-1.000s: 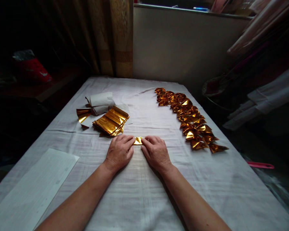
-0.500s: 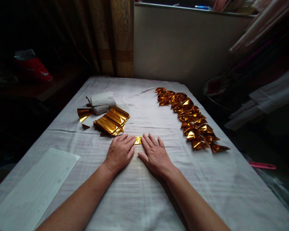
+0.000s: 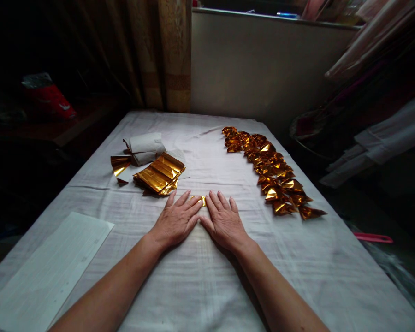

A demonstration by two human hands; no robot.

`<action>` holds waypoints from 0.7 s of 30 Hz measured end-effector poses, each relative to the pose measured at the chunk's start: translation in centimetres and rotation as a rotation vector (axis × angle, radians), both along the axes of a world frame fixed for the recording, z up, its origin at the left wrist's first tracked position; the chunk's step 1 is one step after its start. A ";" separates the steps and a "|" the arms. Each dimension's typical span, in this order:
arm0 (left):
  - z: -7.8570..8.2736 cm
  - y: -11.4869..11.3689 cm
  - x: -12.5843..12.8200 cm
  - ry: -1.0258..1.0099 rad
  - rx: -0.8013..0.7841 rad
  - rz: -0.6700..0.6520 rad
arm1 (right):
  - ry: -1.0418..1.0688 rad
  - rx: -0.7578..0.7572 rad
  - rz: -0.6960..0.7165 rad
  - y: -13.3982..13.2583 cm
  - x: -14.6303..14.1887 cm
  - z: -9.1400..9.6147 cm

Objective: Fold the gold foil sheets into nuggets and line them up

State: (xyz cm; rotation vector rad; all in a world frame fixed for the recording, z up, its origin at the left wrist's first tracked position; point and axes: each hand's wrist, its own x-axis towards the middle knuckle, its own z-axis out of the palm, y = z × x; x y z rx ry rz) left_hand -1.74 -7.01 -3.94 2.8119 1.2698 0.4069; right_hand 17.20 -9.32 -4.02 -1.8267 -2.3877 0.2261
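A small strip of gold foil paper [image 3: 204, 201] lies on the white cloth, mostly covered by my fingers. My left hand [image 3: 175, 217] rests flat on its left part with the fingers spread. My right hand [image 3: 224, 220] lies flat over its right end, fingers stretched forward. The two thumbs come close together just below the strip. Beyond my left hand sits a stack of gold foil sheets [image 3: 161, 174], creased across. To the right, several folded gold foil pieces [image 3: 275, 170] stand in a long slanting cluster.
Behind the stack are a crumpled pale paper wrapper [image 3: 145, 145] and a curled gold foil piece [image 3: 120, 163]. A white paper sheet [image 3: 51, 272] lies at the left on the cloth-covered table [image 3: 200, 286]. Past the right edge is a pink handle [image 3: 373, 238]; clothes [image 3: 397, 129] hang above.
My left hand's fingers have spread and shifted right over the strip, so less gold shows between the hands. My right hand stays nearly in place. The view has shifted slightly.
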 end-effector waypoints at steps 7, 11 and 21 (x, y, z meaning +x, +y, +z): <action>-0.5 -0.2 -0.2 0.010 0.002 0.033 | 0.017 0.020 -0.005 0.0 0.0 -0.1; -0.6 -0.6 -0.9 0.005 0.006 0.051 | 0.020 0.036 -0.007 0.0 -0.1 -0.2; 0.1 0.1 -1.7 -0.119 0.057 0.071 | 0.083 0.118 0.030 0.2 0.5 -0.2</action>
